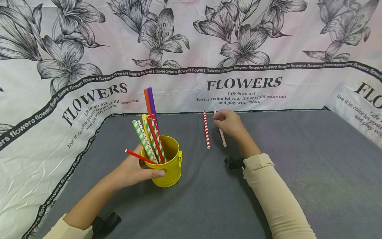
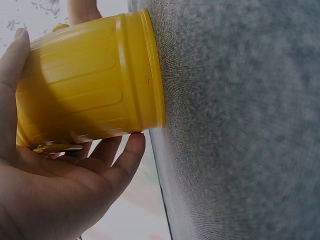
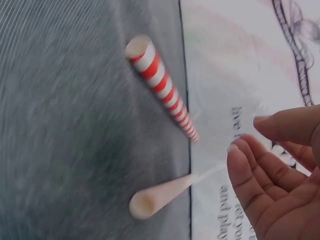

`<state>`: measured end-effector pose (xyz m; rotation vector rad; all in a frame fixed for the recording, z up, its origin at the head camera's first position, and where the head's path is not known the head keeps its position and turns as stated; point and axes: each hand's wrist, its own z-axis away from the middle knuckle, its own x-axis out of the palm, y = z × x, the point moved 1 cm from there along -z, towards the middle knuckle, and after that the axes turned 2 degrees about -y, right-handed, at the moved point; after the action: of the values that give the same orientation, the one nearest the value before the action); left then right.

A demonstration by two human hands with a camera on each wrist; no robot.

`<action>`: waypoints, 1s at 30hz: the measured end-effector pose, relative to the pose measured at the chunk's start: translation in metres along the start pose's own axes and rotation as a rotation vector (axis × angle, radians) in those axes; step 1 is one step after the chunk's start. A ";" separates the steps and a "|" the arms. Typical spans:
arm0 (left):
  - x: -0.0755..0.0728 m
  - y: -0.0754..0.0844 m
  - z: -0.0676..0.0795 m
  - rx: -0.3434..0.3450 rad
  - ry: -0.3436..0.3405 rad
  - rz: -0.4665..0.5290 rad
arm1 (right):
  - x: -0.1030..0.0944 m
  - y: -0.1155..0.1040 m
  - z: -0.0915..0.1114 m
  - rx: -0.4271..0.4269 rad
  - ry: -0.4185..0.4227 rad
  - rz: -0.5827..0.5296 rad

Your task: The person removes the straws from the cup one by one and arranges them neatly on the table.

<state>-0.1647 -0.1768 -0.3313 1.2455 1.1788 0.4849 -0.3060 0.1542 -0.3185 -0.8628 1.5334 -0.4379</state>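
My left hand [image 1: 132, 171] grips a small yellow bucket [image 1: 168, 174], thumb on its near side and fingers round the far left. The bucket stands roughly upright, its base [image 2: 156, 75] low at the grey cloth. Several straws lean in it: green-striped [image 1: 143, 141], yellow, red, orange [image 1: 147, 101] and purple [image 1: 152, 104]. One red straw [image 1: 138, 156] slants out over the left rim. Over the far end of a pale pink straw [image 1: 222, 137] hovers my right hand [image 1: 229, 122]. Its thumb and fingers are bent and apart, with nothing visible between them [image 3: 275, 175].
Left of the pink straw lies a red-and-white striped straw [image 1: 206, 129] on the grey tabletop [image 1: 298, 149]. Behind rises a white flower-printed cloth [image 1: 179, 89], which also runs along both sides. Dark wrist cameras [image 1: 234, 163] sit at both cuffs.
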 end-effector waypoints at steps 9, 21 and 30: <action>0.000 0.000 0.000 -0.004 0.001 0.006 | 0.008 -0.047 0.010 -0.175 -0.055 -0.113; 0.001 -0.001 -0.001 0.016 0.001 0.010 | 0.032 -0.113 0.041 -0.441 -0.133 -0.197; 0.000 -0.001 -0.001 0.027 0.001 -0.004 | 0.046 -0.134 0.057 -0.562 -0.125 -0.193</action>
<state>-0.1661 -0.1764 -0.3324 1.2658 1.1916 0.4678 -0.2141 0.0458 -0.2638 -1.4536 1.4817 -0.0784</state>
